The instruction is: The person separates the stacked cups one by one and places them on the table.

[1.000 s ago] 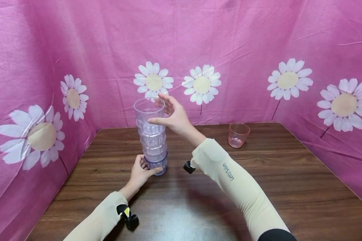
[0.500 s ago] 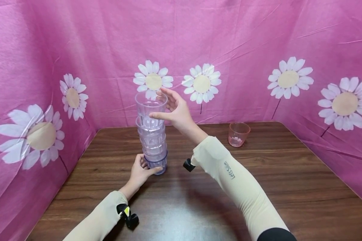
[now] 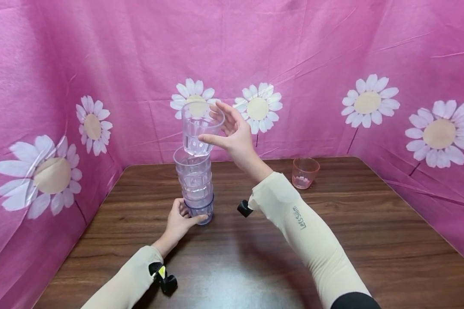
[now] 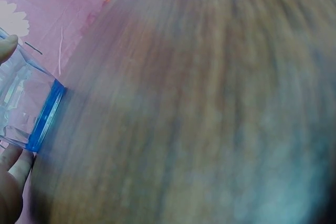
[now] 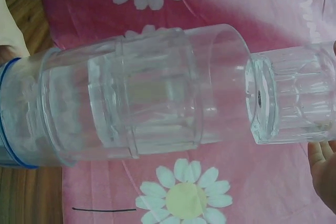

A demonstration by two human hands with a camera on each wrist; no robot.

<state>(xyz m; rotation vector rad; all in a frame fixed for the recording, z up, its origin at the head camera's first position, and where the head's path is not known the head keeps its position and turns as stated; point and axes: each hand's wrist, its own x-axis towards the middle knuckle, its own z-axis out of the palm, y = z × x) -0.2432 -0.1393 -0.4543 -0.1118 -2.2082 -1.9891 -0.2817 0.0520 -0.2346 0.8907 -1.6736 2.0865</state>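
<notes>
One clear cup (image 3: 197,128) is now up at the mouth of the stack (image 3: 195,184); a second ago it sat nested as the top piece. Base is level with the next rim in your right wrist view; can't tell if they still touch. It's roughly upright.

What that means: nest is broken, so I'd judge your right hand (image 3: 236,133) carries the cup alone, and a small sideways shift could knock the rim below. Your right thumb and fingers are clamped on the cup's sides, thumb toward you.

Your left hand (image 3: 180,221) hasn't moved: thumb and fingers wrapped round the blue cup (image 3: 204,209) at the bottom, pinning it to the table (image 3: 332,240). Rest of the stack didn't lift with the top one, so the hold looks good. Exact count in there is hard to read through the clear walls.

Further out: pink cup (image 3: 305,174) upright at the far right, well apart from both hands. Daisy cloth (image 3: 313,51) behind.
</notes>
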